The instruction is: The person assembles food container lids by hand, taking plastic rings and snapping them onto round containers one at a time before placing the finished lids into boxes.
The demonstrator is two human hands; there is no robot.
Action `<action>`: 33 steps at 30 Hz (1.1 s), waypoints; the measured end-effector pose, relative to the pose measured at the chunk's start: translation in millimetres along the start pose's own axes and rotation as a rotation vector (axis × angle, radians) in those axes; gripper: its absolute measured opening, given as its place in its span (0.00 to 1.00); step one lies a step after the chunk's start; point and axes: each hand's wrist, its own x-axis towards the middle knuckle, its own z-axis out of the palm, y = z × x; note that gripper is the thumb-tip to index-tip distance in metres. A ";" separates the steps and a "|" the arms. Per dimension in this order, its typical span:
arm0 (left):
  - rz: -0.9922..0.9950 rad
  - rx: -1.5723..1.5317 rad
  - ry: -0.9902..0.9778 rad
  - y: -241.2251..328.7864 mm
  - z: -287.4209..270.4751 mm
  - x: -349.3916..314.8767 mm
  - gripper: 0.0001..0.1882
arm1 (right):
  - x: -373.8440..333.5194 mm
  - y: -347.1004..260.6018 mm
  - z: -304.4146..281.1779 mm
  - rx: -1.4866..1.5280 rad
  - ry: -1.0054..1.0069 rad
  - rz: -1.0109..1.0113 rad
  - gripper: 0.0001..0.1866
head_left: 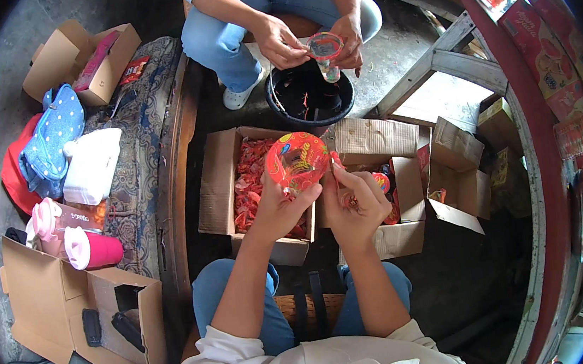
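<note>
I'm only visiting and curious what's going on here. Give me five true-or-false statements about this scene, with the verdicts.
1. The person's left hand holds a round red printed plastic piece. True.
2. The co-worker holds a wooden spoon. False: a co-worker's hand holds a clear, red-rimmed plastic cup over a black bucket.
3. A blue polka-dot bag lies to the person's left. True.
4. Blue yarn lies beneath the left hand. False: a cardboard box of crumpled red plastic is there.
5. A magenta tumbler is next to a pale pink tumbler. True.
</note>
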 end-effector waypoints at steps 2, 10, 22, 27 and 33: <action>-0.031 0.044 0.019 -2.2 1.4 0.3 0.25 | -0.7 -1.0 1.4 -0.020 0.017 -0.009 0.12; 0.028 0.158 0.070 -10.6 3.2 -2.1 0.26 | -1.6 -2.9 2.0 -0.009 0.029 0.038 0.13; 0.059 0.211 0.080 -10.2 1.6 -2.0 0.28 | 0.0 -5.9 5.2 0.014 0.056 0.062 0.12; 0.082 0.229 0.064 -8.5 1.1 -0.2 0.28 | 0.2 -6.5 6.5 0.006 0.056 0.088 0.12; 0.042 0.106 0.105 -1.4 6.1 1.0 0.24 | -4.5 0.7 8.1 0.288 0.063 0.367 0.10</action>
